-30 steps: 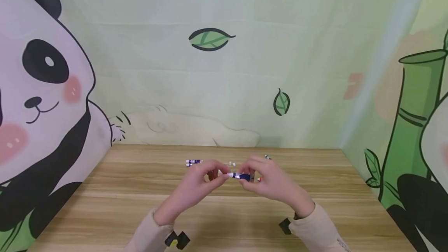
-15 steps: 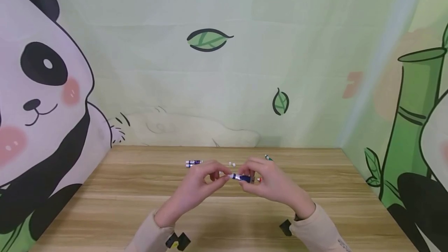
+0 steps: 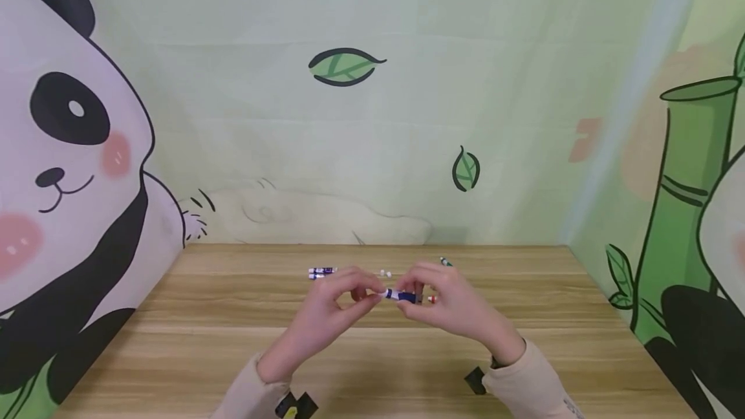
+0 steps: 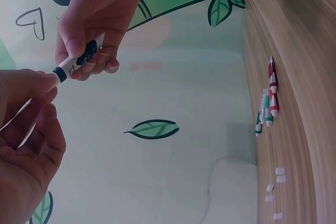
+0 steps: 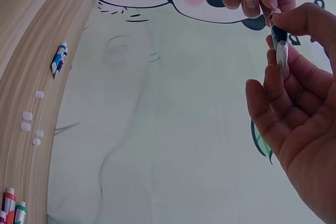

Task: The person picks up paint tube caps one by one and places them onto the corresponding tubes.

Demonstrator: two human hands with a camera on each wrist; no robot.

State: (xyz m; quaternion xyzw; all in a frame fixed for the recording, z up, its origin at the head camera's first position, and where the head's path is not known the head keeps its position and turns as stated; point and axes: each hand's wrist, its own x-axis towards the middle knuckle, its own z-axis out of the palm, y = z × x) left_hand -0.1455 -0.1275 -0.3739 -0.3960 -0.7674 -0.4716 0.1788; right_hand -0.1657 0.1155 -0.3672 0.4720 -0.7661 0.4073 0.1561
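In the head view both hands meet over the table around a small dark blue and white paint tube (image 3: 405, 296). My right hand (image 3: 445, 297) holds its body between thumb and fingers. With thumb and forefinger, my left hand (image 3: 332, 308) pinches the white tip at the left end. In the left wrist view, the tube (image 4: 79, 62) slants up towards its flat end, with a blue band near the pinched tip. The fingertips hide most of that tip. From the right wrist, the tube (image 5: 281, 43) appears nearly end-on, beside the curled fingers of the right hand.
Blue-and-white tubes (image 5: 59, 60) lie together on the wooden table (image 3: 233, 302), at the back left. Several small white caps (image 4: 280, 175) are scattered near the middle. Red tubes (image 4: 273, 72) and green tubes (image 4: 268, 113) lie to the right, partly behind the right hand in the head view.
Both hands stay together on the tube, with only slight finger and tube movement. The head view has shifted a little, and more of the red tube end shows behind my right hand.
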